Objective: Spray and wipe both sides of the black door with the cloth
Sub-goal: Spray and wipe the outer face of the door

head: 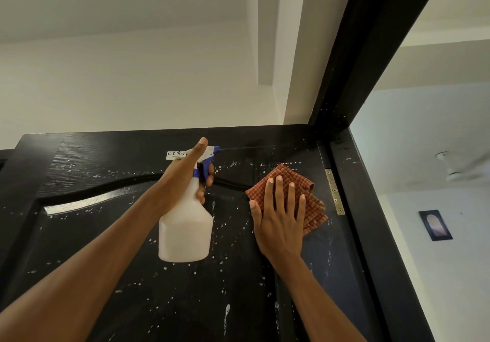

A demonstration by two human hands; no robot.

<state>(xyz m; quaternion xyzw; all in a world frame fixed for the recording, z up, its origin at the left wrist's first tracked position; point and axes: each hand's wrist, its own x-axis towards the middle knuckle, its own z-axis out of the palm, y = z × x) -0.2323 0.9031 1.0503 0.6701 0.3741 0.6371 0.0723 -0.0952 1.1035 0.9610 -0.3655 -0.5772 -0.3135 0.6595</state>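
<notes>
Black door (111, 248) fills the lower view, speckled all over with white droplets, seen from below looking up. Left hand (185, 179) is curled round the neck of a white spray bottle (185, 227), fingers on the blue trigger, thumb sticking straight up; bottle held just in front of the door's upper panel, nozzle (216, 150) pointing right toward the door's top right corner, a thin jet visible leaving it. Right hand (278, 217) is flat, fingers straight and spread, pressing a folded orange checked cloth (305, 193) against the door, right of the bottle and near the hinge side. Brass hinge (334, 191) sits just right of the cloth on the door's edge. A small white label (175, 154) is stuck near the door's top, partly behind the left hand. Black frame (371, 49) runs up from the door's top right corner. Beyond the frame, right of the door: ceiling fan (456, 168) and a dark picture (434, 225) on a pale wall. White ceiling (119, 36) above the door.
</notes>
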